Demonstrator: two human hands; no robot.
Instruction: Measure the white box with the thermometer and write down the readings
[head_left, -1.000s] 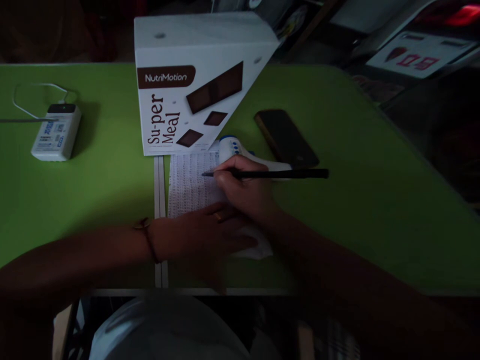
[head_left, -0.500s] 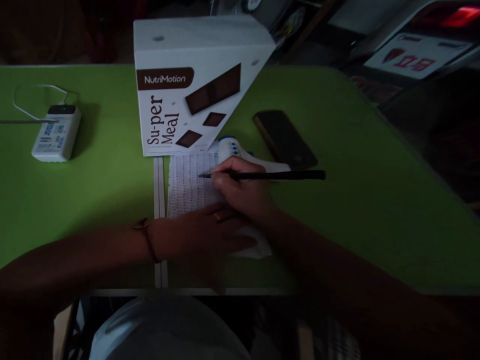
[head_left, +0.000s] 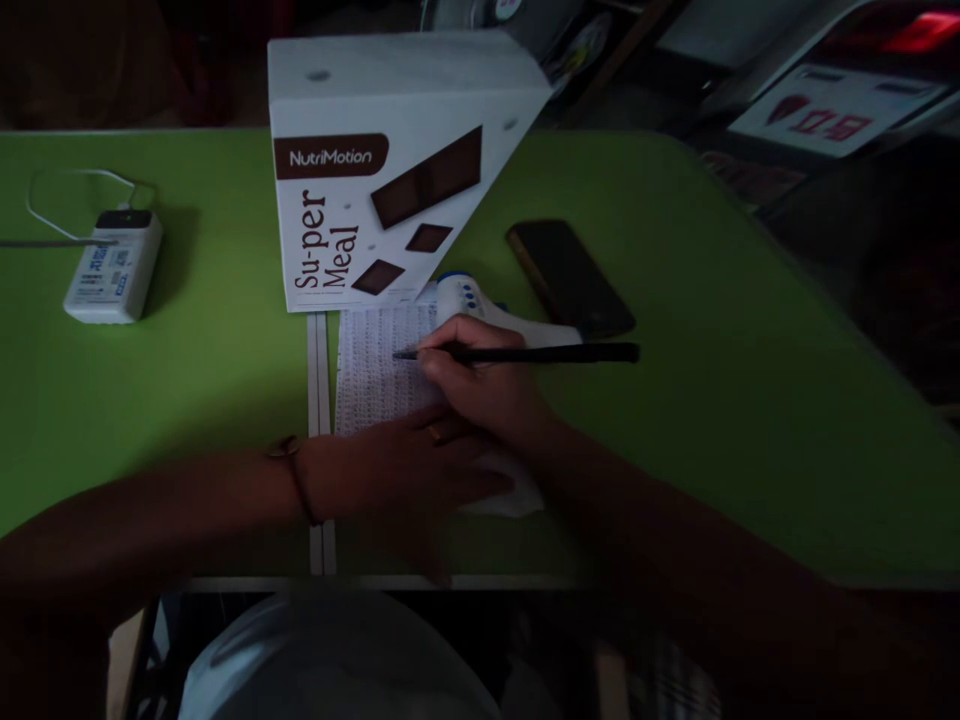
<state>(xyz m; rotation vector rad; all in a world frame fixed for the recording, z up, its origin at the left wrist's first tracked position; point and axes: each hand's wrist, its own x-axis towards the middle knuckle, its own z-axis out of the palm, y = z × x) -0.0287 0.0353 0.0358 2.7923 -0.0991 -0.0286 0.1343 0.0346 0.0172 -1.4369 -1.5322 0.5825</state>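
Observation:
A black pen [head_left: 555, 353] lies almost level in my right hand [head_left: 487, 385], which is closed round it near the tip. The tip points left, at or just over a sheet of paper [head_left: 375, 365] covered in rows of small writing. My left hand [head_left: 420, 465] rests flat across the lower part of the sheet, fingers stretched to the right and holding nothing. A white and blue infrared thermometer [head_left: 461, 295] lies just beyond my right hand, partly hidden by it. The paper's upper edge meets a white box.
The white NutriMotion box [head_left: 330, 220] stands upright on the green table [head_left: 720, 400]. A dark phone [head_left: 574, 275] lies beyond the thermometer. On the left sits a white device [head_left: 112, 265] with cables attached. A pale strip [head_left: 318, 370] runs down the table.
My right hand and the pen have shifted slightly left, and the pen's back end has tipped a little. My left hand has stayed in place.

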